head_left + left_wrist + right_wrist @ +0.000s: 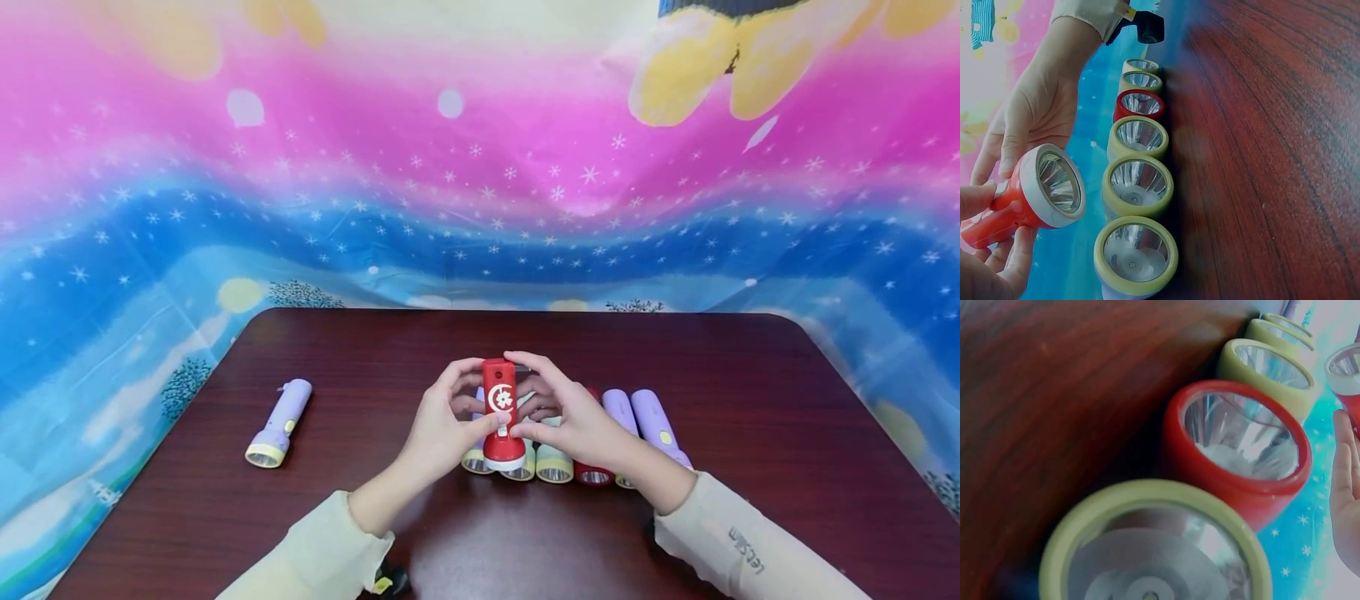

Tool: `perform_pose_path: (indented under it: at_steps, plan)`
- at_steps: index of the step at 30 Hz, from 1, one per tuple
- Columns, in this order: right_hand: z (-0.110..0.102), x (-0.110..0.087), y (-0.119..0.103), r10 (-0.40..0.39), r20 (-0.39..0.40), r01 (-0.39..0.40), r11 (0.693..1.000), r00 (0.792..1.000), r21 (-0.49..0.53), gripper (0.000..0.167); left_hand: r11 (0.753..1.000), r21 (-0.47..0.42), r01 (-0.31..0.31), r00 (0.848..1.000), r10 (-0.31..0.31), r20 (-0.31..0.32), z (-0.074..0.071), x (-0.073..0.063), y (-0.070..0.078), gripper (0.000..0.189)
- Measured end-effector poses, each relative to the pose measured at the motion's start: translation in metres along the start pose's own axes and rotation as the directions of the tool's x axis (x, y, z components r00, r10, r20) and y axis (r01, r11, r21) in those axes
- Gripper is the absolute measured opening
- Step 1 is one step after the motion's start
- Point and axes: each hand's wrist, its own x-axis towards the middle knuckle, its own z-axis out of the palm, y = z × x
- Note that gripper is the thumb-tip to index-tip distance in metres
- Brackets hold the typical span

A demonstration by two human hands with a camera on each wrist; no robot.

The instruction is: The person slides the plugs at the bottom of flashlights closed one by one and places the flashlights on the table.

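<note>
Raised over the table, a red flashlight point(501, 454) with a white rim and a white flower print points its lens down toward the person. My left hand point(442, 425) holds it from the left, thumb on the front of the body and fingers behind. From the other side my right hand point(577, 425) grips it too, fingertips at its top end and thumb at its side. Behind and below the hands runs a row of flashlights, among them a pale green one point(554, 467), a red one point(594, 475) and a purple one point(651, 412); the hands partly hide them.
One purple flashlight point(279, 425) with a yellow rim lies apart on the left of the dark wooden table point(172, 517). A printed cloth point(450, 167) hangs behind the table's far edge. A black strapped device point(392, 578) is at the left cuff.
</note>
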Motion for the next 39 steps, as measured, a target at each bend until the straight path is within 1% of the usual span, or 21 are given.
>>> perform_pose_path:
  at_steps: [6, 11, 14, 18, 20, 25, 27, 32, 39]
  plan:
    - [0.0047, 0.0011, 0.0010, -0.006, -0.029, 0.007, 0.999, 1.000, 0.037, 0.085, 1.000, 0.004, -0.017, 1.000, 0.017, -0.006, 0.0006, 0.0014, -0.0021, 0.061]
    - [0.0059, 0.0010, 0.0006, -0.029, -0.071, 0.034, 0.998, 0.997, 0.060, 0.081, 0.999, 0.022, -0.031, 1.000, 0.031, 0.002, 0.0000, 0.0025, -0.0013, 0.061]
    - [0.0063, 0.0004, 0.0008, -0.048, -0.090, 0.054, 0.996, 0.995, 0.065, 0.078, 0.999, 0.031, -0.033, 0.999, 0.032, 0.010, 0.0000, 0.0027, 0.0003, 0.061]
    - [0.0065, 0.0006, 0.0026, -0.055, -0.097, 0.062, 0.995, 0.994, 0.072, 0.076, 0.999, 0.030, -0.028, 1.000, 0.028, 0.009, 0.0004, 0.0029, 0.0016, 0.061]
    - [0.0065, 0.0008, 0.0039, -0.057, -0.095, 0.064, 0.995, 0.994, 0.073, 0.075, 0.999, 0.025, -0.024, 1.000, 0.023, 0.010, 0.0006, 0.0029, 0.0016, 0.061]
    - [0.0063, 0.0009, 0.0049, -0.029, -0.083, 0.037, 0.995, 0.996, 0.090, 0.074, 1.000, 0.019, -0.011, 1.000, 0.011, 0.009, 0.0014, 0.0018, 0.0011, 0.062]
    - [0.0062, 0.0007, 0.0041, -0.012, -0.077, 0.020, 0.995, 0.997, 0.097, 0.075, 1.000, 0.022, -0.017, 1.000, 0.016, 0.007, 0.0018, 0.0014, 0.0009, 0.062]
    - [0.0052, 0.0008, 0.0011, 0.002, -0.065, 0.005, 0.995, 0.998, 0.102, 0.076, 0.999, 0.023, -0.040, 0.999, 0.040, 0.008, 0.0026, 0.0016, 0.0016, 0.062]
    - [0.0036, 0.0019, -0.0002, 0.010, -0.048, -0.005, 0.995, 0.999, 0.098, 0.076, 0.999, 0.025, -0.040, 0.999, 0.039, 0.005, 0.0028, 0.0017, 0.0015, 0.062]
